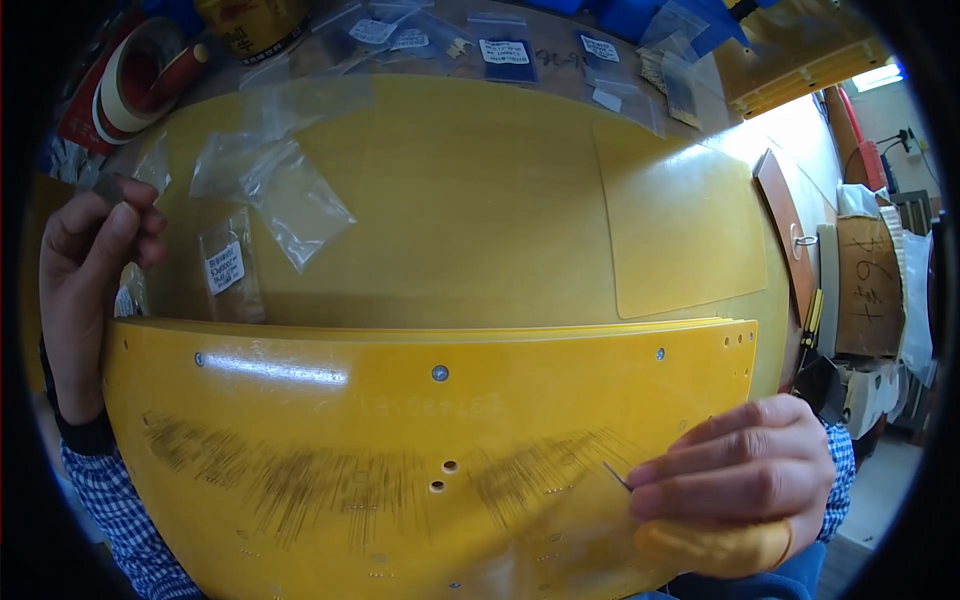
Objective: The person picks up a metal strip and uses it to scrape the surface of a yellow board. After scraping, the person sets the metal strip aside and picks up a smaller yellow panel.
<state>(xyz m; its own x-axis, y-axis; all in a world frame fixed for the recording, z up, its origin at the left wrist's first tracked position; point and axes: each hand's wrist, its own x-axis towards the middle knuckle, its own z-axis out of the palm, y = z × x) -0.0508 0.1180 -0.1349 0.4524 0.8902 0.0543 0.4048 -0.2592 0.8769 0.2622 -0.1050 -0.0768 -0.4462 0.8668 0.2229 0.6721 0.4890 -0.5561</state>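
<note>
A yellow board [400, 405] with screws and small holes lies in front of me. Many fine dark pins [320, 485] show in two fan-like groups across it; whether they stand or lie I cannot tell. My right hand [735, 480] is closed over the board's right part, pinching a thin metal rod [617, 477] that points up and left. An orange covering [715, 548] wraps its lowest visible digit. Past the board's left corner, my left hand [100, 230] is raised, its thumb and fingers closed on a small grey piece [107, 187] that is mostly hidden.
Clear plastic bags [300, 205] and a labelled bag [230, 268] lie beyond the board. Tape rolls [125, 80] stand back left. More small labelled bags [505, 55] line the far edge. A thin yellow sheet [685, 235] lies at right, near a cardboard box [868, 285].
</note>
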